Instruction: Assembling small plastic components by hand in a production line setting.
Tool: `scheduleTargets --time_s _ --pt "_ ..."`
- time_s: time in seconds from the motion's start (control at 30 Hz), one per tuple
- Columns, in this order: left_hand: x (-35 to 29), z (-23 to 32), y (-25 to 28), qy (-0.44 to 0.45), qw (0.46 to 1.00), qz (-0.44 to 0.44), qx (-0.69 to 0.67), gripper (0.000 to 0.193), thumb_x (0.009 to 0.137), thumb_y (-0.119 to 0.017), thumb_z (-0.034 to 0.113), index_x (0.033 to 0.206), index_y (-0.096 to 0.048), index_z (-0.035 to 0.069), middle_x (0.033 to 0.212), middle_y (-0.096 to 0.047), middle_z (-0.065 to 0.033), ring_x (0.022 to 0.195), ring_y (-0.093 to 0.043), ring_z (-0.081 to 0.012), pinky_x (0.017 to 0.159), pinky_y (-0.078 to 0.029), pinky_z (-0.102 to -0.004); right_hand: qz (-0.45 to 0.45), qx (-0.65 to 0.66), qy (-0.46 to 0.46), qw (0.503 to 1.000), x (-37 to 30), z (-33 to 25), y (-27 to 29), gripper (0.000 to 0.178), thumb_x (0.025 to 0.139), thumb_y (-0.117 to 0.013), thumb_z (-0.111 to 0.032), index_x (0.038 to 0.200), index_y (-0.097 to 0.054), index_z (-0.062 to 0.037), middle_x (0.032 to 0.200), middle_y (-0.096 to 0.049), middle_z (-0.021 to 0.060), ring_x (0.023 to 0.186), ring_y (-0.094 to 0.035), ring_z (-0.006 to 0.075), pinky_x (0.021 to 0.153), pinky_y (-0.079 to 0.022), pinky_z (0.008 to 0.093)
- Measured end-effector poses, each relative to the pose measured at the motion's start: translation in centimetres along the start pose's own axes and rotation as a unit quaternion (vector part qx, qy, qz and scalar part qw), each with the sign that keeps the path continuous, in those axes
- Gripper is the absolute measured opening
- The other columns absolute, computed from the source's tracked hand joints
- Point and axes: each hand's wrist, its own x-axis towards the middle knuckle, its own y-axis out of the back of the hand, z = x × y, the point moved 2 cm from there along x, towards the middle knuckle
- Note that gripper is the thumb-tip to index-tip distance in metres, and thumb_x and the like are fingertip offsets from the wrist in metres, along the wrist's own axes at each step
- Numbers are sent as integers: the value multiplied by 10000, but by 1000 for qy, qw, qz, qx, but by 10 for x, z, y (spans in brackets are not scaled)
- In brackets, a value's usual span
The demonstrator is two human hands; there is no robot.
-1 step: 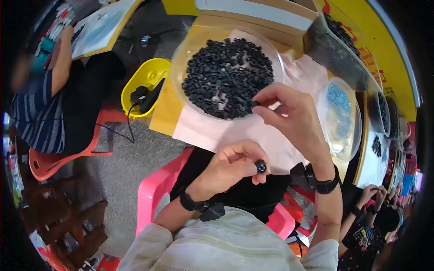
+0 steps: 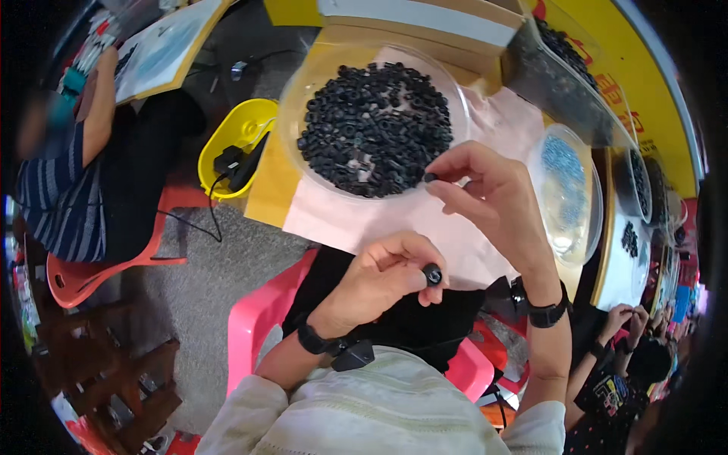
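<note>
My left hand (image 2: 377,279) is closed, with thumb and fingers holding a small black cylindrical piece (image 2: 432,274) that has a shiny dark end. A little above and to the right, my right hand (image 2: 493,199) pinches a small black ring-like part (image 2: 431,178) between thumb and forefinger. That part is beside the near right rim of a wide, clear plastic bowl (image 2: 292,114). Inside the bowl lies a spread of small black rubber-looking rings and tubes (image 2: 379,125). Both hands are over or near the pink cloth (image 2: 326,216) under the bowl.
Right of the bowl stands a clear round tub (image 2: 563,189) with small bluish pieces. Behind are a cardboard box (image 2: 425,38) and a clear bin (image 2: 561,83) of black parts. A yellow basket (image 2: 212,163) holds a black adapter and cables. Other people sit at both sides.
The part in my right hand now shows apart from the pile in the bowl. The piece in my left hand has turned slightly. The whole view has shifted a little.
</note>
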Motion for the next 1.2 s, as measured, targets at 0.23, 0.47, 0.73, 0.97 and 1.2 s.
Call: scheduleTargets --time_s 0.23,0.47,0.73,0.97,1.2 --pt "10 -9 -20 -14 998 31 -55 204 948 -585 118 1109 -568 -7 988 -648 -132 830 -640 -166 733 -520 -269 58 198 -46 977 -72 22 20 183 881 -665 -25 1056 -670 28 895 -679 42 744 -629 79 695 -526 216" --pt "10 -26 -32 28 997 59 -38 221 942 -601 129 1119 -571 0 1017 -648 -138 864 -647 -172 754 -525 -269 98 291 -38 951 -116 26 28 211 874 -684 -26 1079 -658 15 959 -665 38 817 -637 74 720 -545 207" --pt "8 -32 -41 41 998 51 -11 217 943 -598 129 1115 -573 -1 1009 -649 -138 875 -641 -166 772 -519 -275 140 215 16 966 -124 23 25 158 869 -663 7 1026 -650 19 981 -643 33 840 -637 78 688 -541 197" --pt "4 -34 -33 22 998 57 -24 199 960 -569 109 1122 -569 -6 1014 -650 -141 886 -656 -167 779 -533 -264 184 -97 22 978 -108 76 22 166 840 -659 -16 1005 -649 -18 920 -631 104 776 -649 205 668 -509 301" --pt "1 -28 -28 23 996 85 -4 250 944 -579 114 1141 -520 -28 1034 -581 -131 899 -564 -132 833 -508 -250 181 -237 29 954 -116 84 23 188 809 -669 -47 993 -629 -38 900 -613 118 798 -634 296 688 -510 372"
